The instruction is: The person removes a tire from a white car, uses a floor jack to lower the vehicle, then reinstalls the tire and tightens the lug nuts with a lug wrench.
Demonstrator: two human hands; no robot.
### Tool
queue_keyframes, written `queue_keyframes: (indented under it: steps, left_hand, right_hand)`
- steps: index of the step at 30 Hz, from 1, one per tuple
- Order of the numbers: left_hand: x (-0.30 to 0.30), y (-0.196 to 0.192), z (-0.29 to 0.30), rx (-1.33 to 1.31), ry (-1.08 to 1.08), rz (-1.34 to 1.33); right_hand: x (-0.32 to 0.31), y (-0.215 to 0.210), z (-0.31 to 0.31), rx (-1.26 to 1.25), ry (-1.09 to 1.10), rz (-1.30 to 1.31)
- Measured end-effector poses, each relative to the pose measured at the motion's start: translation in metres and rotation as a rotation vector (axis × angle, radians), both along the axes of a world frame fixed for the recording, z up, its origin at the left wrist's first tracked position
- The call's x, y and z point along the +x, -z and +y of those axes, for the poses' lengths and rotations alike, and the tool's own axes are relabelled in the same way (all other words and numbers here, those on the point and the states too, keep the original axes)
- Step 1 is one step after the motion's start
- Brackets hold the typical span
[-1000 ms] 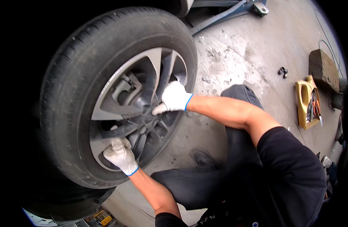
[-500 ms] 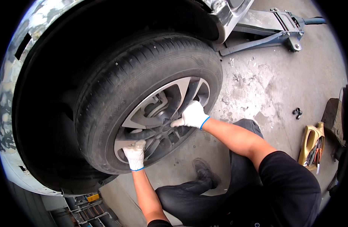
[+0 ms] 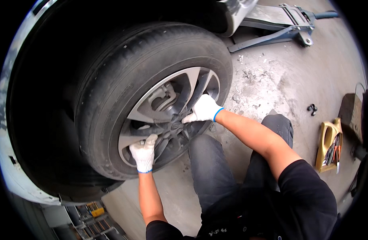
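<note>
A car wheel [image 3: 152, 116] with a black tyre and a grey-and-silver alloy rim sits in the dark wheel arch. My left hand [image 3: 143, 153], in a white knitted glove, is closed round a spoke at the rim's lower left, thumb up towards the hub. On the right side my gloved right hand [image 3: 204, 109] grips another spoke, its thumb lying near the centre cap [image 3: 176, 125]. The fingertips of both hands are hidden behind the spokes. Between the upper spokes, brake parts [image 3: 164, 98] show.
A floor jack [image 3: 278, 26] stands at the upper right. Several dark wheel nuts [image 3: 312, 109] lie on the floor near a cut-open gold jug [image 3: 328, 146] holding tools. A dark block [image 3: 351, 116] is beyond it. At lower left is a tool tray [image 3: 94, 220].
My knees have come forward, one now close to the wheel's lower edge. Both hands stay on the same spokes. The view has shifted slightly.
</note>
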State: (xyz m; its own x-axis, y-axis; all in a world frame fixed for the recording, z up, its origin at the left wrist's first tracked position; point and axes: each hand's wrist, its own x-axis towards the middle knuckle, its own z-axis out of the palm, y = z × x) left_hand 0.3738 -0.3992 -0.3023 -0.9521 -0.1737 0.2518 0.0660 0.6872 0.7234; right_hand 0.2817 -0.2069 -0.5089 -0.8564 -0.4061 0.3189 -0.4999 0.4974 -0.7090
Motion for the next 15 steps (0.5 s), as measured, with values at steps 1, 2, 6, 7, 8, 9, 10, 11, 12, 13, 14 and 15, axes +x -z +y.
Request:
queue_keyframes:
  steps: [1, 2, 6, 7, 8, 9, 10, 11, 12, 13, 14, 15]
  left_hand:
    - [-0.004, 0.002, -0.001, -0.007, -0.026, -0.003]
    - [-0.007, 0.005, 0.003, 0.046, -0.042, 0.029]
    - [-0.006, 0.009, -0.028, -0.048, -0.043, -0.16]
    - [-0.005, 0.009, -0.033, -0.064, -0.044, -0.196]
    - [-0.005, 0.009, -0.037, -0.081, -0.047, -0.231]
    - [-0.007, 0.01, -0.036, -0.032, 0.007, -0.186]
    - [-0.007, 0.012, -0.034, 0.017, 0.059, -0.142]
    - [-0.007, 0.013, -0.032, 0.066, 0.11, -0.098]
    - [-0.008, 0.016, -0.034, 0.056, 0.118, -0.082]
    - [-0.008, 0.018, -0.037, 0.046, 0.125, -0.065]
    - [-0.008, 0.018, -0.04, 0.037, 0.129, -0.048]
    - [-0.009, 0.019, -0.042, 0.033, 0.117, -0.08]
  right_hand:
    - [0.0, -0.003, 0.0, 0.04, -0.01, -0.019]
    - [-0.004, -0.005, 0.004, 0.081, -0.018, -0.037]
    - [0.0, -0.019, 0.012, 0.158, -0.032, -0.103]
    - [0.001, -0.019, 0.011, 0.158, -0.026, -0.106]
    - [0.004, -0.02, 0.01, 0.156, -0.024, -0.114]
    - [0.006, -0.019, 0.007, 0.138, -0.015, -0.118]
    - [0.008, -0.018, 0.004, 0.133, -0.012, -0.119]
    - [0.007, -0.016, 0.003, 0.131, -0.008, -0.117]
    - [0.005, -0.016, 0.004, 0.133, -0.004, -0.111]
    - [0.005, -0.016, 0.003, 0.141, -0.005, -0.109]
    - [0.009, -0.017, -0.001, 0.141, -0.012, -0.112]
    - [0.006, -0.016, 0.001, 0.157, -0.018, -0.115]
